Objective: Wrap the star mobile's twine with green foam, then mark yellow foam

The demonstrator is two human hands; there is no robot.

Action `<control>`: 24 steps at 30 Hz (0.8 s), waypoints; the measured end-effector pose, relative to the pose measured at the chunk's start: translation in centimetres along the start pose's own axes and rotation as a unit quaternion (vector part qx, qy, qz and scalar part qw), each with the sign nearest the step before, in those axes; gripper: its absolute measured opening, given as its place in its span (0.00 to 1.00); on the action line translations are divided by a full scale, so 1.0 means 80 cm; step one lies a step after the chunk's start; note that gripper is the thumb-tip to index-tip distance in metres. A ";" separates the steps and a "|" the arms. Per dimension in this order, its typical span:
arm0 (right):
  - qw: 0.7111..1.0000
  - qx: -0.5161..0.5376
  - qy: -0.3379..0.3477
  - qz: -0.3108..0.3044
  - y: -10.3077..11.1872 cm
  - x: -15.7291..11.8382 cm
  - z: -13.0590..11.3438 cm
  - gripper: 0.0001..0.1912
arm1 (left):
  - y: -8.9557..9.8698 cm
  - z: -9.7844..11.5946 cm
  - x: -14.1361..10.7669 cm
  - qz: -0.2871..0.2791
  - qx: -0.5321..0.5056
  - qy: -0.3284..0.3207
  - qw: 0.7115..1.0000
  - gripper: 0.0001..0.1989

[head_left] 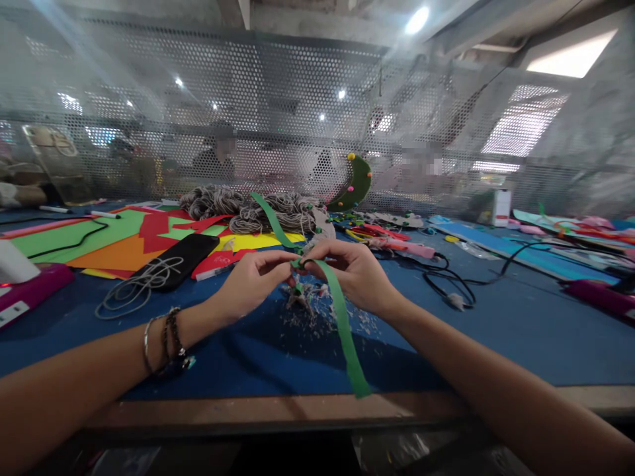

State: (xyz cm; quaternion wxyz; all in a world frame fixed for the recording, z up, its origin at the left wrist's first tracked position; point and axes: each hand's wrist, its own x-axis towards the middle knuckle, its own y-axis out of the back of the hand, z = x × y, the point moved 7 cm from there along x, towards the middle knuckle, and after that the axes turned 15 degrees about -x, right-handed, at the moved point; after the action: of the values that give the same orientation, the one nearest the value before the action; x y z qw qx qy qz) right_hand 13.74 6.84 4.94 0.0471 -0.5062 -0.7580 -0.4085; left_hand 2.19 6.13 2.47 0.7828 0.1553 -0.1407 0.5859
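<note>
Above the middle of the table my left hand (253,281) and my right hand (357,274) meet, fingertips almost touching. Both are closed in a pinch on a green strip (342,324) that looks like felt or paper, at a small bunched green part. One end of the strip hangs from my right fingers toward the table's front edge; the other sticks up and back above my left fingers. A greyish piece (325,227) with green bits shows just behind my fingertips, largely hidden by them. Grey shreds (322,317) are scattered on the blue table under my hands.
Coiled grey cord (272,218) lies behind my hands. To the left are coloured sheets (116,238), a black phone (181,261) and a thin grey cable (141,287). A green crescent with coloured balls (358,185) stands at the back. Black cable (451,284) trails at right.
</note>
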 end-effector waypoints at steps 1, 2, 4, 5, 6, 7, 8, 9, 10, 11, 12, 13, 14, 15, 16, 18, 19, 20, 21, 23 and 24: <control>1.000 0.002 0.002 0.002 0.000 0.000 0.000 0.07 | -0.001 0.000 -0.001 -0.001 -0.015 -0.001 1.000 0.11; 1.000 0.005 0.003 0.005 0.000 -0.001 0.000 0.06 | -0.003 0.000 -0.002 -0.004 -0.032 -0.005 0.999 0.12; 1.000 0.006 0.004 0.008 0.000 -0.001 0.000 0.06 | -0.008 0.001 -0.004 -0.014 -0.065 -0.017 0.998 0.13; 1.000 0.004 0.005 0.010 -0.001 -0.002 -0.001 0.05 | -0.010 0.001 -0.005 -0.018 -0.076 -0.023 0.997 0.13; 1.000 0.002 0.009 0.013 -0.001 -0.002 -0.001 0.05 | -0.010 0.001 -0.005 -0.018 -0.083 -0.026 0.996 0.12; 1.000 -0.001 0.014 0.017 -0.001 -0.003 -0.002 0.05 | -0.010 0.001 -0.005 -0.014 -0.085 -0.028 0.996 0.12; 1.000 -0.004 0.019 0.022 0.000 -0.003 -0.003 0.05 | -0.010 0.001 -0.005 -0.008 -0.083 -0.028 0.996 0.11; 0.999 -0.007 0.022 0.028 0.000 -0.003 -0.003 0.05 | -0.008 0.000 -0.004 -0.001 -0.077 -0.026 0.997 0.10; 0.999 -0.011 0.024 0.032 0.000 -0.004 -0.003 0.05 | -0.007 0.000 -0.004 0.005 -0.071 -0.023 0.997 0.09; 0.999 -0.015 0.023 0.035 0.000 -0.004 -0.003 0.05 | -0.006 0.000 -0.003 0.009 -0.064 -0.021 0.998 0.09; 0.999 -0.019 0.021 0.036 0.000 -0.004 -0.002 0.05 | -0.005 0.000 -0.003 0.011 -0.058 -0.019 0.998 0.08; 0.999 -0.024 0.018 0.038 0.000 -0.004 -0.002 0.04 | -0.005 0.000 -0.003 0.013 -0.053 -0.017 0.998 0.07; 0.999 -0.027 0.017 0.038 0.000 -0.003 -0.002 0.04 | -0.004 0.000 -0.002 0.015 -0.049 -0.016 0.999 0.07; 0.999 -0.028 0.016 0.036 -0.001 -0.003 -0.002 0.05 | -0.003 0.001 -0.002 0.016 -0.046 -0.015 0.999 0.07; 0.999 -0.027 0.015 0.035 -0.001 -0.003 -0.003 0.05 | -0.003 0.001 -0.001 0.015 -0.042 -0.014 0.999 0.06; 0.999 -0.017 0.008 0.031 -0.001 -0.003 -0.004 0.04 | -0.002 0.000 0.000 0.014 -0.030 -0.013 0.999 0.07; 1.000 -0.009 0.003 0.028 -0.001 -0.002 -0.004 0.04 | 0.000 0.000 0.001 0.016 -0.023 -0.015 1.000 0.07; 1.000 -0.002 -0.004 0.024 -0.001 -0.002 -0.004 0.05 | 0.001 0.000 0.002 0.020 -0.016 -0.017 1.000 0.08; 1.000 0.007 -0.011 0.021 -0.001 -0.002 -0.003 0.07 | 0.003 -0.001 0.002 0.026 -0.008 -0.018 0.999 0.09; 0.999 0.022 -0.024 0.005 -0.003 -0.002 -0.002 0.09 | 0.006 -0.004 0.004 0.035 0.002 -0.011 0.999 0.10; 0.999 0.026 -0.032 -0.004 -0.004 -0.002 -0.001 0.09 | 0.007 -0.007 0.004 0.037 0.003 -0.004 0.999 0.10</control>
State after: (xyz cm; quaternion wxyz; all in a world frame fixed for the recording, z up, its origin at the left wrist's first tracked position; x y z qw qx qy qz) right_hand 13.52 6.60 4.71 0.0343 -0.5145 -0.7716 -0.3724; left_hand 1.74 6.79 2.17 0.7594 0.1548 -0.1473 0.6146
